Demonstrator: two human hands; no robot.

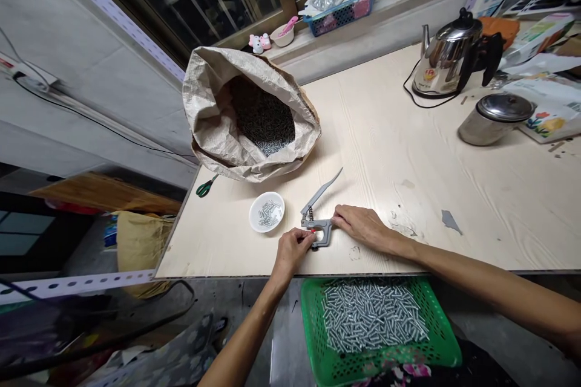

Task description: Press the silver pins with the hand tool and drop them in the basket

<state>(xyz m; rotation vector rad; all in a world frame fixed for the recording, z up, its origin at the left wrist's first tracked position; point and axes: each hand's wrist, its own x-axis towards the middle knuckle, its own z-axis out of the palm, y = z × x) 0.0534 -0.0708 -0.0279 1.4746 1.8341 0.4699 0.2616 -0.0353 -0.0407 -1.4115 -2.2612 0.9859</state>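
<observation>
A grey hand press tool [318, 227] with a long raised lever sits near the front edge of the pale wooden table [408, 151]. My left hand [293, 251] pinches something small at the tool's jaw; I cannot make out what. My right hand [361, 224] rests curled against the tool's right side, steadying its base. A small white dish [267, 212] with several small metal parts lies just left of the tool.
A big paper sack [218, 127] full of small metal parts stands at the back left, green scissors [206, 186] beside it. A green basket [376, 326] of finished metal pieces sits below the table edge. A kettle [449, 54] and steel pot [494, 118] stand at the right.
</observation>
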